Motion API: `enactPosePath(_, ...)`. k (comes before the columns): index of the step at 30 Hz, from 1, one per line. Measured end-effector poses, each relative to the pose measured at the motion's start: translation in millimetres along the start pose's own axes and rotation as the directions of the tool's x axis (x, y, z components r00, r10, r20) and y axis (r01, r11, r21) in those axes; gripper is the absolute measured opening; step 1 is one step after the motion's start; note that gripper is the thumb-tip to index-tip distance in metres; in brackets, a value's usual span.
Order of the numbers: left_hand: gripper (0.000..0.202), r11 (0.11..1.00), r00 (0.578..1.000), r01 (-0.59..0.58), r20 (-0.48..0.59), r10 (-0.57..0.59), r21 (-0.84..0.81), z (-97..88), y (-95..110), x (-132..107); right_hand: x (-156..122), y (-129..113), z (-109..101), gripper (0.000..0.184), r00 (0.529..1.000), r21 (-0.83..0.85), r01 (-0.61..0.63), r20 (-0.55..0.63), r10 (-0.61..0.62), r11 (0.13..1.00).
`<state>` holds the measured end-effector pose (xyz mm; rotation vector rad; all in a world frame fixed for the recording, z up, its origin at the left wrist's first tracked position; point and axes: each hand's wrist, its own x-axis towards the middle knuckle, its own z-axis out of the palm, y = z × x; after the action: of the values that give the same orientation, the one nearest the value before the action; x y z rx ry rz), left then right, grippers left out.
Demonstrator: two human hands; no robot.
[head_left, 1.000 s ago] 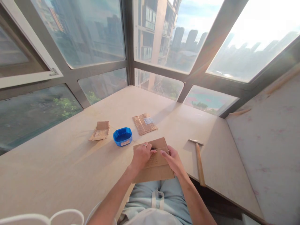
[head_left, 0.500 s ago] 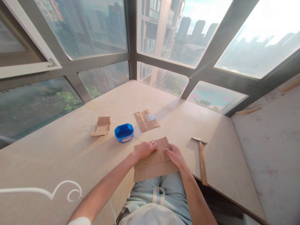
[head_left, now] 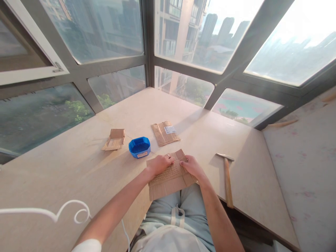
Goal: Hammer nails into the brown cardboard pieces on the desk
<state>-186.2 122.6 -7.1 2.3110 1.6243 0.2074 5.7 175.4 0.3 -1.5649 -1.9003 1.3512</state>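
Note:
A creased cardboard sheet (head_left: 164, 187) with rows of small dots, which look like holes or pins, lies over the table's front edge, partly above my lap. My left hand (head_left: 162, 164) is closed at the sheet's upper part, its fingers curled down onto the dotted area; what its fingertips pinch is too small to make out. My right hand (head_left: 193, 166) grips the sheet's right edge, thumb on top and fingers underneath. Just beyond the left hand sits a blue plastic box (head_left: 139, 147) with an orange-and-white label; its contents are hard to see.
Behind the sheet lies a dotted cardboard piece (head_left: 162, 135) with a white label. A smaller folded cardboard piece (head_left: 114, 139) rests left of the blue box. A wooden-handled hammer (head_left: 228, 182) lies at right. White curled metalwork (head_left: 55, 217) crosses the lower left. Windows border the table (head_left: 244, 150).
The cardboard sheet has shifted slightly left and tilted, its right side raised a little. Both hands have moved with it, and the view has turned slightly.

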Motion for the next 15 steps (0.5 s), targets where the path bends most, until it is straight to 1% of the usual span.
enactPosePath(2, 0.022, 0.994, 0.998, -0.050, 0.027, 0.048, 0.096, -4.4, -3.5, 4.3, 7.4, 1.5, -2.8, 0.017, 1.000, 0.029, -0.002, 0.028, 0.002, 1.000)
enactPosePath(4, 0.023, 0.993, 0.999, -0.032, 0.000, 0.032, 0.110, -7.7, -4.9, 9.4, 13.2, 3.6, -5.5, 0.019, 0.999, 0.078, 0.005, 0.050, -0.009, 0.997)
enactPosePath(6, 0.022, 0.998, 0.998, 0.031, -0.053, -0.029, 0.052, -9.2, -4.7, 14.7, 15.8, 7.1, -7.4, 0.024, 0.998, 0.147, 0.011, 0.065, -0.021, 0.989)
enactPosePath(8, 0.019, 0.995, 0.990, 0.089, -0.103, -0.093, -0.043, -8.8, -3.7, 19.2, 15.1, 12.5, -8.9, 0.031, 0.997, 0.222, 0.015, 0.066, -0.030, 0.975)
enactPosePath(10, 0.019, 0.983, 0.977, 0.116, -0.165, -0.139, -0.141, -7.0, -3.0, 21.6, 11.8, 19.9, -11.1, 0.038, 0.998, 0.283, 0.014, 0.054, -0.031, 0.959)
enactPosePath(12, 0.027, 0.967, 0.954, 0.116, -0.245, -0.172, -0.229, -3.9, -2.5, 20.5, 7.3, 28.4, -15.5, 0.043, 0.999, 0.343, 0.008, 0.027, -0.018, 0.939)
enactPosePath(13, 0.034, 0.954, 0.936, 0.113, -0.294, -0.196, -0.277, -1.7, -2.2, 18.6, 4.8, 32.7, -18.5, 0.044, 1.000, 0.381, 0.004, 0.007, -0.008, 0.925)
enactPosePath(14, 0.039, 0.938, 0.909, 0.111, -0.348, -0.229, -0.328, 1.0, -1.7, 16.0, 2.1, 36.7, -21.9, 0.045, 1.000, 0.422, 0.003, -0.011, 0.002, 0.906)
enactPosePath(15, 0.042, 0.919, 0.871, 0.113, -0.407, -0.275, -0.377, 4.4, -1.1, 12.8, -0.6, 40.4, -25.5, 0.045, 1.000, 0.464, 0.004, -0.027, 0.009, 0.886)
